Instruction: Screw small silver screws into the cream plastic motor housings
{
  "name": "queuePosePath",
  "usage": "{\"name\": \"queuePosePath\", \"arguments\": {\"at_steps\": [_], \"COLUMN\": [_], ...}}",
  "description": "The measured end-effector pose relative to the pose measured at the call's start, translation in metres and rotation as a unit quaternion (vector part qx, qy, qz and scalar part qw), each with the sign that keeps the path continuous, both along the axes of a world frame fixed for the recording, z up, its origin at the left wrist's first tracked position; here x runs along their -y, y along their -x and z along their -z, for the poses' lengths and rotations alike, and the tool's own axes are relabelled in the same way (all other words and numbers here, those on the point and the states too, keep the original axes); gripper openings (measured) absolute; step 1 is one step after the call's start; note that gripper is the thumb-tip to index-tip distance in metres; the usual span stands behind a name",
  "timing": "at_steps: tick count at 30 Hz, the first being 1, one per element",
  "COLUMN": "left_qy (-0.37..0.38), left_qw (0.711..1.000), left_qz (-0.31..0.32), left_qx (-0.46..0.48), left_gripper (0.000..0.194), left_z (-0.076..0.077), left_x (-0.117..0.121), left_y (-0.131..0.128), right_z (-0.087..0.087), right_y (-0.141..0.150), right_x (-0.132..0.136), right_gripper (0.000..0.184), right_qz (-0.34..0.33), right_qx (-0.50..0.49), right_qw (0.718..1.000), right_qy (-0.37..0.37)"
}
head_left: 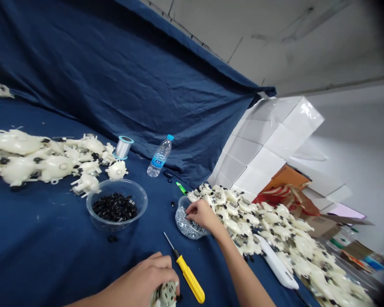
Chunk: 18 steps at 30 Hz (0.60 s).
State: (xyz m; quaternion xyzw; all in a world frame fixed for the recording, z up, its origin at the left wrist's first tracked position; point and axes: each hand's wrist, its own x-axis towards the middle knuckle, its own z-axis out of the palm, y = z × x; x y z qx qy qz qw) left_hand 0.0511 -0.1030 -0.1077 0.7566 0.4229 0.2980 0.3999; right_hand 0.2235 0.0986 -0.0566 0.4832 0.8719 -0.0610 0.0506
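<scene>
At the lower edge of the view, the left hand (144,279) closed around a cream plastic housing (165,294), fingers wrapped over its top, a round metal-centred face showing. Farther ahead, the right hand (202,214) over a small clear bowl (189,236) of tiny silvery pieces (187,226), fingertips (187,210) drawn together and pressed down among them; whether anything is caught between them, impossible to tell. For pieces this small, best a light pinch from the top of the pile, wrist clear of the rim, housing held steady.

Right against the bowl and under the right forearm, a large heap of cream plastic parts (269,226), crowding the reach. Beside the left hand, a yellow-handled screwdriver (188,277) on dark blue cloth (83,260), easy to knock. Farther left, a wider clear bowl (117,181) of small black parts (114,207), a second heap of larger cream housings (25,157), a spool of clear line (123,147) and a water bottle (160,156). Off to the right, a long white plastic device (277,262) and stacked white boxes (262,145).
</scene>
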Motion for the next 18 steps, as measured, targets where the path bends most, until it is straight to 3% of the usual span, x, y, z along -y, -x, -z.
{"name": "queuePosePath", "arguments": {"at_steps": [8,18], "left_qy": [-0.012,-0.014], "left_qw": [0.999,1.0], "left_qz": [0.027,-0.013], "left_qx": [0.024,0.004], "left_gripper": [0.041,0.04], "left_z": [0.022,0.0], "left_x": [-0.014,0.005], "left_y": [-0.001,0.004], "right_z": [0.0,0.005], "right_y": [0.002,-0.005], "right_x": [0.001,0.0], "right_gripper": [0.019,0.018], "right_qz": [-0.022,-0.025], "right_qx": [-0.051,-0.147], "right_qw": [0.998,0.989], "right_qy": [-0.011,0.006]}}
